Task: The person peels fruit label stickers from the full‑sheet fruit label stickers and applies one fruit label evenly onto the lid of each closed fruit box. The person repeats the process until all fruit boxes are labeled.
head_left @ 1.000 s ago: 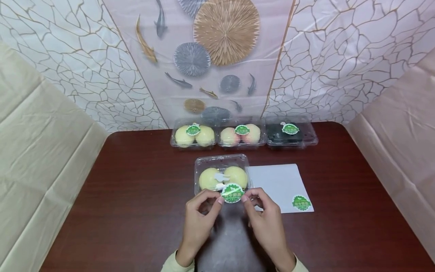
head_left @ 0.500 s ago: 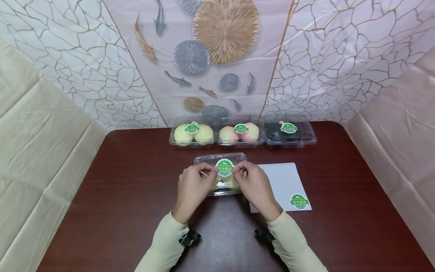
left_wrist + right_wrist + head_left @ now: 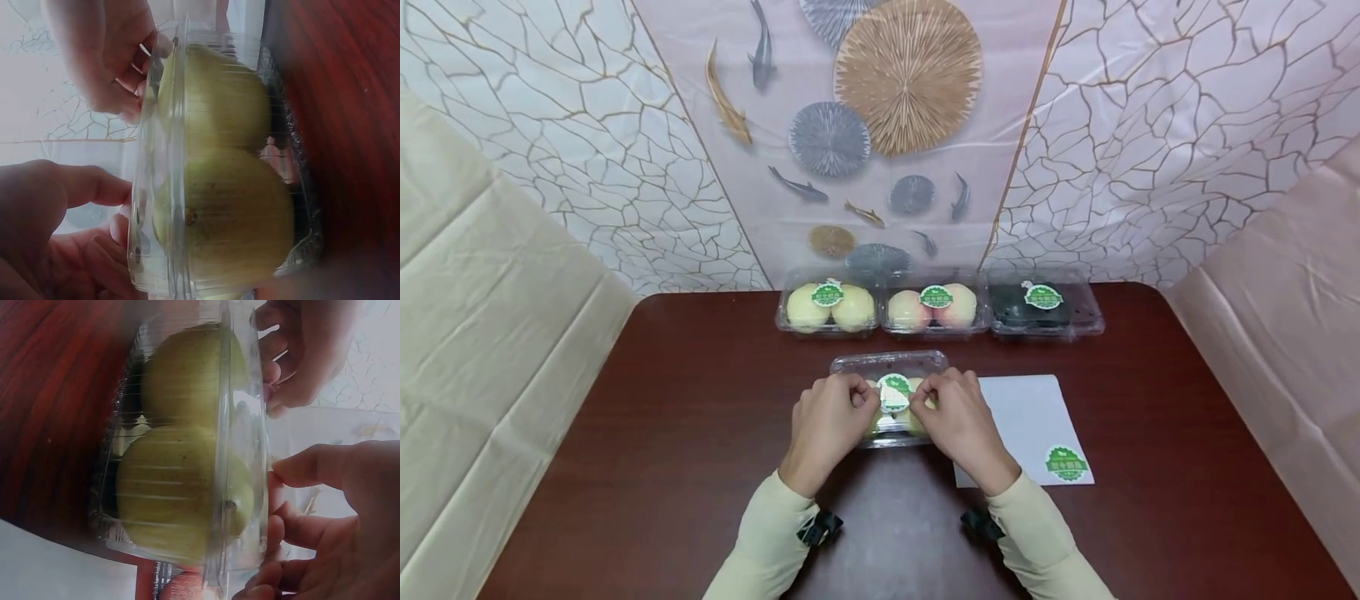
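Note:
A clear plastic box (image 3: 891, 361) with two pale yellow-green fruits (image 3: 231, 212) stands on the table, its lid closed. Over the middle of the lid is a round green-and-white sticker (image 3: 894, 393), partly washed out by glare. My left hand (image 3: 826, 425) pinches the sticker's left edge between thumb and forefinger. At its right edge, my right hand (image 3: 961, 425) pinches in the same way. Both wrist views show the fingertips close against the lid; whether the sticker's middle touches the plastic cannot be told.
A white sheet (image 3: 1026, 417) lies right of the box, bearing another green sticker (image 3: 1066, 463). Along the back stand three stickered clear boxes: one with yellow-green fruits (image 3: 853, 308), one with pinkish fruits (image 3: 910, 311), one with something dark (image 3: 1018, 308). Fabric walls enclose the table.
Both hands have carried the sticker forward from the box's front edge to above the lid, then lowered it slightly toward the lid's middle. The head view has shifted a little.

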`<action>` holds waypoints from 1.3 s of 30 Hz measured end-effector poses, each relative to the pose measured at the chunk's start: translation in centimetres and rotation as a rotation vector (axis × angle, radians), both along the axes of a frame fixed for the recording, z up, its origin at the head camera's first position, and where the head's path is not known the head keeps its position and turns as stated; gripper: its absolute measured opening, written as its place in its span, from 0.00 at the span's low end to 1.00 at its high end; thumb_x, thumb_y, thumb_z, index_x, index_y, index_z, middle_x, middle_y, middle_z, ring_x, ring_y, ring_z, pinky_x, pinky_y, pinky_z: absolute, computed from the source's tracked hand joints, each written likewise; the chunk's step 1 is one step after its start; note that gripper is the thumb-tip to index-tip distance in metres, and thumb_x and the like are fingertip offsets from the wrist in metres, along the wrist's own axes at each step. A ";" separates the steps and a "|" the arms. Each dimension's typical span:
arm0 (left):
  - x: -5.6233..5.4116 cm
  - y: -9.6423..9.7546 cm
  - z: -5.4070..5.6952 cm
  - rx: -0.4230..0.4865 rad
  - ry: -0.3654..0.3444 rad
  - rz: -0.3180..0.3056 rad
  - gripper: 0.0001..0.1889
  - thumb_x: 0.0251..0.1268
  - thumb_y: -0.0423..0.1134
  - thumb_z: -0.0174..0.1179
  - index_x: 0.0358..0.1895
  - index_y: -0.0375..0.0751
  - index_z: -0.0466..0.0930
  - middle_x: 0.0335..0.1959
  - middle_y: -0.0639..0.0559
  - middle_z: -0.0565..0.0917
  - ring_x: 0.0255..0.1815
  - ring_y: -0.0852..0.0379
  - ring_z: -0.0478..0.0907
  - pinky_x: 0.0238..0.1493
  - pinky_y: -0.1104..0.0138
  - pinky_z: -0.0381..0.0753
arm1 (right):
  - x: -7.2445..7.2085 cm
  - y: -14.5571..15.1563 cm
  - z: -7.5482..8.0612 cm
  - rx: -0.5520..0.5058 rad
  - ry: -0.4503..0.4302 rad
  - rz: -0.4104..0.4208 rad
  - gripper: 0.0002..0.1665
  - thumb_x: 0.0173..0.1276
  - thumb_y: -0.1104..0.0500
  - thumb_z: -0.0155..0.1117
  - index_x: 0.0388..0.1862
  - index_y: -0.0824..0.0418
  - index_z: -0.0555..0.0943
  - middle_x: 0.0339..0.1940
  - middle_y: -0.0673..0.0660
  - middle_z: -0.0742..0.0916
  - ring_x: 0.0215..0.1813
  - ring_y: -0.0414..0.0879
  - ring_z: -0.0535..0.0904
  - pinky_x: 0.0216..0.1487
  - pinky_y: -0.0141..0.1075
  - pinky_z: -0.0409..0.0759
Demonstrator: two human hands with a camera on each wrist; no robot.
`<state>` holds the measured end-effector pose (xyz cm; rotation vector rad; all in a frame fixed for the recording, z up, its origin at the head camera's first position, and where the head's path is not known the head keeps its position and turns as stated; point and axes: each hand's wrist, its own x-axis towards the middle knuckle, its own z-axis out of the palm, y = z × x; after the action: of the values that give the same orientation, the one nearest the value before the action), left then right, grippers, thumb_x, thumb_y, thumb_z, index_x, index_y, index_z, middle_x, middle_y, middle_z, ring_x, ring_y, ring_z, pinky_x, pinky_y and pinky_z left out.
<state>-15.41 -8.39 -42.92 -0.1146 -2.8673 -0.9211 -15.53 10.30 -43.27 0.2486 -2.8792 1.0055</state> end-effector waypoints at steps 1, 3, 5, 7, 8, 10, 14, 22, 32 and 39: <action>-0.1 0.0 0.0 -0.006 -0.007 -0.009 0.15 0.65 0.42 0.64 0.18 0.55 0.78 0.14 0.63 0.72 0.15 0.58 0.69 0.17 0.64 0.67 | 0.0 0.0 0.0 0.011 -0.010 0.001 0.05 0.65 0.66 0.68 0.29 0.61 0.88 0.28 0.54 0.79 0.40 0.52 0.69 0.35 0.40 0.70; -0.3 -0.2 0.1 -0.018 -0.026 -0.025 0.14 0.64 0.42 0.64 0.19 0.55 0.80 0.14 0.63 0.73 0.16 0.57 0.70 0.18 0.64 0.68 | 0.1 0.0 0.1 0.032 -0.022 0.004 0.04 0.64 0.65 0.69 0.29 0.62 0.88 0.28 0.54 0.78 0.41 0.52 0.69 0.33 0.40 0.70; -0.5 -0.3 0.2 -0.019 -0.054 -0.040 0.12 0.64 0.42 0.64 0.21 0.55 0.81 0.15 0.62 0.73 0.17 0.56 0.72 0.19 0.64 0.69 | 0.2 0.0 0.2 0.042 -0.033 0.003 0.04 0.64 0.65 0.70 0.30 0.62 0.88 0.28 0.55 0.77 0.41 0.52 0.69 0.32 0.40 0.71; -0.7 -0.4 0.3 -0.020 -0.078 -0.050 0.11 0.64 0.42 0.64 0.22 0.55 0.82 0.15 0.62 0.74 0.18 0.56 0.72 0.19 0.64 0.69 | 0.2 0.0 0.3 0.049 -0.042 0.004 0.04 0.64 0.65 0.70 0.29 0.63 0.88 0.29 0.55 0.78 0.41 0.53 0.69 0.33 0.40 0.71; -0.7 -0.5 0.3 -0.020 -0.089 -0.055 0.11 0.64 0.42 0.64 0.22 0.55 0.82 0.15 0.62 0.74 0.19 0.56 0.72 0.19 0.64 0.69 | 0.2 0.0 0.2 0.051 -0.045 0.005 0.04 0.63 0.65 0.70 0.29 0.62 0.88 0.29 0.55 0.78 0.41 0.53 0.69 0.33 0.40 0.71; -0.8 -0.5 0.2 -0.019 -0.102 -0.062 0.11 0.63 0.42 0.64 0.22 0.55 0.83 0.15 0.62 0.74 0.19 0.56 0.72 0.19 0.64 0.69 | 0.2 0.0 0.3 0.054 -0.051 0.005 0.04 0.63 0.64 0.70 0.29 0.62 0.88 0.30 0.55 0.78 0.42 0.53 0.69 0.33 0.40 0.72; -0.9 -0.4 0.3 -0.027 -0.109 -0.065 0.10 0.62 0.42 0.64 0.21 0.55 0.82 0.15 0.62 0.74 0.19 0.56 0.73 0.19 0.64 0.69 | 0.2 0.0 0.3 0.060 -0.052 0.007 0.04 0.62 0.65 0.70 0.28 0.62 0.89 0.30 0.55 0.79 0.42 0.53 0.70 0.34 0.41 0.73; -1.1 -0.2 0.5 -0.065 -0.151 -0.047 0.13 0.60 0.45 0.68 0.18 0.53 0.79 0.16 0.59 0.77 0.20 0.54 0.75 0.20 0.62 0.71 | 0.3 -0.3 0.3 0.130 -0.017 0.008 0.07 0.63 0.62 0.72 0.25 0.59 0.86 0.30 0.55 0.79 0.40 0.53 0.71 0.37 0.43 0.74; -1.6 -3.0 0.2 0.142 -0.053 0.062 0.09 0.70 0.46 0.69 0.33 0.47 0.84 0.25 0.55 0.81 0.27 0.54 0.77 0.32 0.59 0.75 | 2.5 0.3 0.2 0.120 0.213 0.048 0.12 0.67 0.60 0.77 0.37 0.64 0.80 0.35 0.57 0.78 0.43 0.55 0.72 0.44 0.46 0.74; -1.1 -1.3 -1.8 0.041 -0.064 0.062 0.44 0.66 0.64 0.69 0.74 0.37 0.70 0.69 0.34 0.73 0.69 0.35 0.69 0.62 0.41 0.76 | 3.1 0.3 -1.4 0.260 0.216 0.224 0.41 0.73 0.49 0.73 0.76 0.69 0.72 0.76 0.70 0.74 0.80 0.71 0.64 0.70 0.66 0.71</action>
<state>-16.55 -9.71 -44.75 0.0075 -2.8899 -0.9878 -12.46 10.56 -44.64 0.6661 -2.8179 0.5818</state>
